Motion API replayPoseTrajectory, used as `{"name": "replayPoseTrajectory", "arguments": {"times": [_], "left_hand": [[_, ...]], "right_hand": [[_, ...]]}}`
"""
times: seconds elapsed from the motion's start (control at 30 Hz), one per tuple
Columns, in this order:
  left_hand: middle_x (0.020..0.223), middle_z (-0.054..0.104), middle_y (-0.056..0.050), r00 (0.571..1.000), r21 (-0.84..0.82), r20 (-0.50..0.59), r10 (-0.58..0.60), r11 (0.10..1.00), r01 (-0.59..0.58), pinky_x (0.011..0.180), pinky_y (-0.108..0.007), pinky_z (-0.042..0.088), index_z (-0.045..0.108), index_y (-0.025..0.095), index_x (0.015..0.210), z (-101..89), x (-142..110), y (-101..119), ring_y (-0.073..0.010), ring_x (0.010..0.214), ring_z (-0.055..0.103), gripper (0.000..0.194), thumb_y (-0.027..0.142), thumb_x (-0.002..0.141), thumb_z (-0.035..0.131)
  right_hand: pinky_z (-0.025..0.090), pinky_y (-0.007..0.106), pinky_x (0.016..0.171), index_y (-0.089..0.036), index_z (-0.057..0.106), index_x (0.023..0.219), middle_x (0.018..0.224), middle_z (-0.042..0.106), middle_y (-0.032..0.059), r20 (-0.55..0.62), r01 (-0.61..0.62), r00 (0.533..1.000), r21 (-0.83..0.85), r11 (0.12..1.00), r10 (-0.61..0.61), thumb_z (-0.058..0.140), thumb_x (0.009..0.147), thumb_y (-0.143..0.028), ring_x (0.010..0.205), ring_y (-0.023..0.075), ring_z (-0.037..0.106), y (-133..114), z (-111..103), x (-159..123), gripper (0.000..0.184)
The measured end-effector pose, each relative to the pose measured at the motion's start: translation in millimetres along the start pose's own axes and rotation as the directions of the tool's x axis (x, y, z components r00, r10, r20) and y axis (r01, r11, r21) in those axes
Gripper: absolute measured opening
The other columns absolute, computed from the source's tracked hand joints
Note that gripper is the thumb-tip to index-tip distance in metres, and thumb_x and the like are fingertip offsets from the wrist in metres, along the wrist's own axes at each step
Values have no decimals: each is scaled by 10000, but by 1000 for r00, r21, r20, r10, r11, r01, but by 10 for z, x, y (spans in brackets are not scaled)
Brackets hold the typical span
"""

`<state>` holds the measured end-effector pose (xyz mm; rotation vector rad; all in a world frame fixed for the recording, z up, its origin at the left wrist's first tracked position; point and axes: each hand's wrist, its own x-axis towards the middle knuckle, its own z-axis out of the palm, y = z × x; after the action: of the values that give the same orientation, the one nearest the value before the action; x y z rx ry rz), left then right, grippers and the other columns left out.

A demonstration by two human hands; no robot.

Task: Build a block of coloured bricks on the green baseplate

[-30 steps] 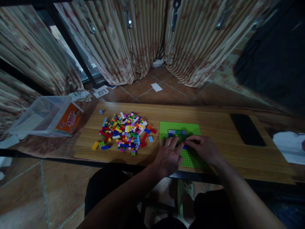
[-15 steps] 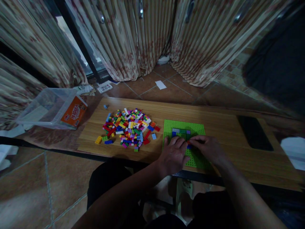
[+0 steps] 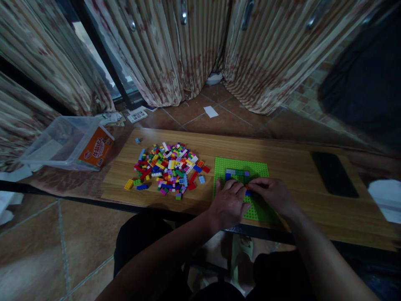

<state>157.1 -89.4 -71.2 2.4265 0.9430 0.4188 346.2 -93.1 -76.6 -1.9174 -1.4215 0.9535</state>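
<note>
On the green baseplate (image 3: pixel 261 213) stands a low outline of building bricks, its back row (image 3: pixel 238 172) grey, green and purple. My left hand (image 3: pixel 228 204) lies over the front left part of this outline, fingers stretched forward and holding nothing I can see. From the other side, my right hand (image 3: pixel 273 193) pinches a small red brick (image 3: pixel 247 187) between thumb and fingertips, down at the built bricks. Just below it a bit of a blue brick (image 3: pixel 248 193) shows. My fingers cover the rest of the outline.
Left of the baseplate spreads a loose pile of bricks (image 3: pixel 169 167) in many colours. A black phone (image 3: pixel 334 174) lies toward the right end of the wooden board (image 3: pixel 294 167). A clear plastic bin (image 3: pixel 56 161) with an orange label stands at the left.
The view shifts a little, so the board sits further right in the picture. Both hands stay at the same spot on the baseplate, with the red brick still in my right fingertips.
</note>
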Motion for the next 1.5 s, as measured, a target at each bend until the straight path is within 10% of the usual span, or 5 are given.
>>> {"name": "replayPoseTrajectory", "arguments": {"times": [1.5], "left_hand": [[1334, 547, -124, 998, 137, -57, 30, 990, -22, 1120, -604, 226, 469, 159, 1324, 109, -20, -23, -271, 1267, 427, 421, 338, 943, 451]], "right_hand": [[474, 296, 569, -199, 697, 748, 674, 696, 26, -51, -18, 999, -10, 1000, 17, 604, 728, -396, 585, 170, 614, 28, -59, -10, 219]]}}
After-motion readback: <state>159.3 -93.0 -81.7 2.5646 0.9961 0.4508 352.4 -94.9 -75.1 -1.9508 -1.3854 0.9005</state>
